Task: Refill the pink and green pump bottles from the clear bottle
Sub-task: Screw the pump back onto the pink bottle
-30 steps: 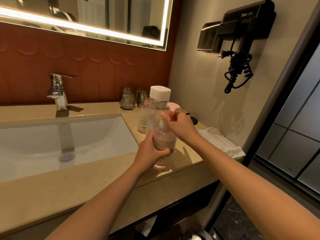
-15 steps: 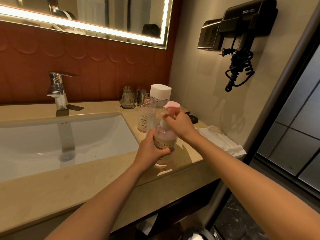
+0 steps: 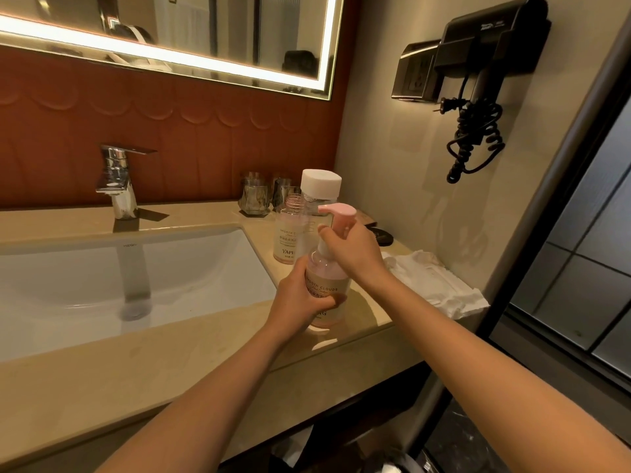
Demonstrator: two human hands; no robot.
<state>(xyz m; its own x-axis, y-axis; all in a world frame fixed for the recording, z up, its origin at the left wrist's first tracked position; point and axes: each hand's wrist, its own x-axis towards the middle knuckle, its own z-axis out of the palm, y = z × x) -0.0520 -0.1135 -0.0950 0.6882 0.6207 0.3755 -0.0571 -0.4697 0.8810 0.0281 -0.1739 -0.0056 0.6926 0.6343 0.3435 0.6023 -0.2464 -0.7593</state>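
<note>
While the pink bottle (image 3: 326,273) stands upright on the counter (image 3: 205,363) near its front edge, the left hand (image 3: 297,302) wraps round its lower body, thumb across the label. The right hand (image 3: 356,252) grips the neck just under the pink pump (image 3: 338,213), whose spout points left. Just beyond the hands stands a second bottle (image 3: 286,237), its neck open, and close behind that the clear bottle (image 3: 320,186) with a white cap. Farther back, by the wall, sit two glasses (image 3: 254,196). To the right of the right hand a white cloth (image 3: 433,285) lies crumpled at the counter's end. To the left of the left hand lies the sink (image 3: 136,278), with the tap (image 3: 117,180) behind it. High above the right hand a black hair dryer (image 3: 491,39) hangs on the wall.
</note>
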